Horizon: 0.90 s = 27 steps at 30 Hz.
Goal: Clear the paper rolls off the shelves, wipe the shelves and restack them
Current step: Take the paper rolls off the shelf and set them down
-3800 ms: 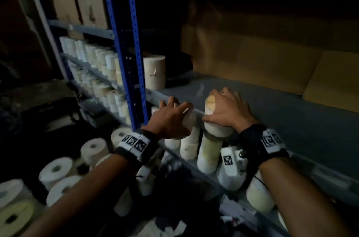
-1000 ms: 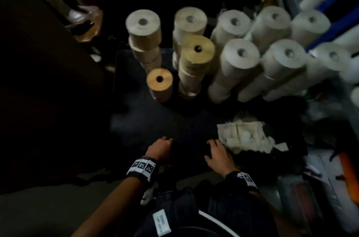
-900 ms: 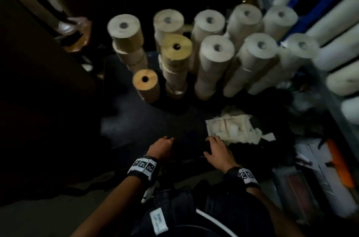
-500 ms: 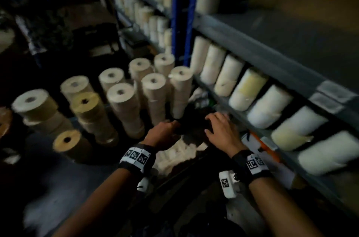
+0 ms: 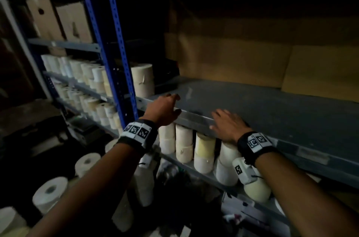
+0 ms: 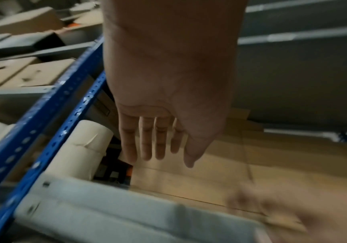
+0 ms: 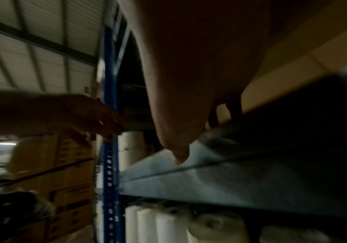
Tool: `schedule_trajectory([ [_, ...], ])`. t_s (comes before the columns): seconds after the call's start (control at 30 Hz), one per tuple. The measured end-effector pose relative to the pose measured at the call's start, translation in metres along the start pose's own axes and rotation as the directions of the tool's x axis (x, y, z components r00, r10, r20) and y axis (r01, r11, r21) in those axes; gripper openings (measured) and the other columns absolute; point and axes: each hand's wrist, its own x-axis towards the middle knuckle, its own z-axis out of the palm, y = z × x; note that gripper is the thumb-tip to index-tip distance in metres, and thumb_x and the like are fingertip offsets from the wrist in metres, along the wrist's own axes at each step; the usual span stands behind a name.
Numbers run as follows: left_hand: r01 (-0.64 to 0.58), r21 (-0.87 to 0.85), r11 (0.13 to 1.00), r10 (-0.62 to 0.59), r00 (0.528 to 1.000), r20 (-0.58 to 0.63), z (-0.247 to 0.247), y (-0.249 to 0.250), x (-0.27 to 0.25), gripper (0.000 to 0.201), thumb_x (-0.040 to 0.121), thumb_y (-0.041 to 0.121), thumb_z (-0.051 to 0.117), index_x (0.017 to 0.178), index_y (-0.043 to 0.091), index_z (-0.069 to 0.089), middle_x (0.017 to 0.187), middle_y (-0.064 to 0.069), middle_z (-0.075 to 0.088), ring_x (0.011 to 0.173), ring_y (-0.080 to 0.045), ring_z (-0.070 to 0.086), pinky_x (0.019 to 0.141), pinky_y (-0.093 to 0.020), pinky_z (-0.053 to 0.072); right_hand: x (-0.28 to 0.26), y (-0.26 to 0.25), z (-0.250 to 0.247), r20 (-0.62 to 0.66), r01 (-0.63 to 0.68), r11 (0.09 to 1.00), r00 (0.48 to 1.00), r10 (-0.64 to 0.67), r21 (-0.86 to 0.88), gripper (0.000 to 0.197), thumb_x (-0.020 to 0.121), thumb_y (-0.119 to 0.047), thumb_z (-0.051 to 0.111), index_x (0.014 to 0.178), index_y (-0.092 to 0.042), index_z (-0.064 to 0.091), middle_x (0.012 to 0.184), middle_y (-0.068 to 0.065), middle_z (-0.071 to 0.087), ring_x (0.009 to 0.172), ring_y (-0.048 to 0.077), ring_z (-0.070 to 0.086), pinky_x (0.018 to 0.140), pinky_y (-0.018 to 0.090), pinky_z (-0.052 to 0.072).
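Two empty hands, left hand (image 5: 164, 109) and right hand (image 5: 227, 127), fingers spread, are reaching over the shelf (image 5: 272, 112); the roll (image 5: 142, 79) at ten o'clock, probably light and crushable, is wanting a sidewall grip.

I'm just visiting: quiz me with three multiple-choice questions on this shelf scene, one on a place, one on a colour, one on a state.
1. Where does the lone paper roll on the grey shelf stand?
A. far right
B. by the upright post
C. at the middle

2. What colour is the upright post?
A. blue
B. red
C. yellow

3. What does the left hand hold?
A. a roll
B. a cloth
C. nothing

Answers: 1 B, it stands right beside the post. 2 A, the perforated post is blue. 3 C, the left wrist view shows straight fingers, nothing held.
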Motion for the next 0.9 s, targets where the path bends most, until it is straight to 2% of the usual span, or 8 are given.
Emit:
schedule_trajectory([
  [0.1,0.025,0.119,0.993,-0.022,0.999,-0.023,-0.008,-0.023,0.031,0.054,0.099,0.042,0.064,0.147,0.023,0.05,0.14,-0.009,0.056,0.123,-0.034,0.06,0.086,-0.045,0.055,0.022,0.002,0.018,0.051,-0.029,0.998,0.998,0.025,0.063,0.074,0.104,-0.06,0.043,0.166,-0.033,0.013,0.174,-0.003,0.01,0.158,0.026,0.016,0.126,0.052,0.018],
  [0.17,0.07,0.181,0.981,-0.055,0.995,-0.085,-0.013,-0.044,0.05,0.049,0.097,0.037,0.063,0.141,0.02,0.051,0.134,-0.01,0.054,0.12,-0.036,0.058,0.074,-0.044,0.05,0.04,0.004,0.023,0.047,-0.037,0.995,0.998,0.032,0.096,0.079,0.099,-0.072,0.04,0.165,-0.04,0.009,0.174,-0.007,0.007,0.16,0.024,0.012,0.127,0.053,0.014],
  [0.23,0.109,0.191,0.976,-0.084,0.988,-0.132,-0.016,-0.07,0.069,0.044,0.094,0.031,0.063,0.134,0.016,0.051,0.131,-0.011,0.052,0.12,-0.038,0.055,0.07,-0.046,0.05,0.055,0.004,0.023,0.085,-0.05,0.992,0.996,0.04,0.119,0.088,0.093,-0.082,0.039,0.165,-0.042,0.006,0.175,-0.007,0.004,0.16,0.024,0.009,0.127,0.054,0.011],
  [0.37,0.191,0.215,0.958,-0.157,0.974,-0.165,-0.014,-0.118,0.114,0.051,0.094,0.036,0.061,0.137,0.013,0.048,0.136,-0.014,0.05,0.129,-0.04,0.046,0.086,-0.058,0.054,0.071,0.005,0.025,0.109,-0.061,0.989,0.993,0.047,0.132,0.099,0.086,-0.089,0.039,0.165,-0.042,0.002,0.175,-0.007,-0.001,0.161,0.024,0.004,0.127,0.056,0.007],
  [0.47,0.227,0.245,0.943,-0.197,0.97,-0.142,-0.008,-0.144,0.142,0.061,0.097,0.042,0.06,0.147,0.014,0.041,0.146,-0.016,0.045,0.139,-0.039,0.038,0.097,-0.061,0.048,0.071,0.005,0.027,0.084,-0.069,0.987,0.995,0.057,0.147,0.101,0.084,-0.091,0.039,0.165,-0.042,0.004,0.175,-0.01,0.001,0.16,0.022,0.006,0.127,0.056,0.007],
  [0.67,0.286,0.212,0.934,-0.256,0.953,-0.16,-0.002,-0.165,0.168,0.057,0.096,0.034,0.064,0.145,0.015,0.042,0.143,-0.015,0.045,0.137,-0.038,0.037,0.095,-0.064,0.047,0.071,0.006,0.027,0.076,-0.082,0.984,0.995,0.071,0.158,0.102,0.082,-0.093,0.039,0.164,-0.044,0.003,0.174,-0.013,0.001,0.16,0.017,0.005,0.128,0.053,0.008],
  [0.77,0.241,0.147,0.959,-0.209,0.956,-0.204,-0.005,-0.162,0.169,0.053,0.092,0.031,0.07,0.139,0.017,0.048,0.136,-0.015,0.049,0.133,-0.037,0.038,0.086,-0.062,0.052,0.07,0.005,0.025,0.072,-0.094,0.982,0.994,0.083,0.165,0.102,0.082,-0.092,0.04,0.164,-0.044,0.003,0.174,-0.015,0.001,0.16,0.015,0.004,0.128,0.051,0.007],
  [0.9,-0.008,0.125,0.992,0.036,0.974,-0.223,0.002,-0.13,0.154,0.055,0.091,0.038,0.071,0.14,0.023,0.053,0.125,-0.013,0.052,0.124,-0.034,0.041,0.074,-0.049,0.054,0.067,0.001,0.02,0.067,-0.11,0.978,0.993,0.099,0.179,0.106,0.081,-0.092,0.043,0.165,-0.039,0.007,0.174,-0.015,0.004,0.16,0.015,0.007,0.129,0.049,0.008],
])
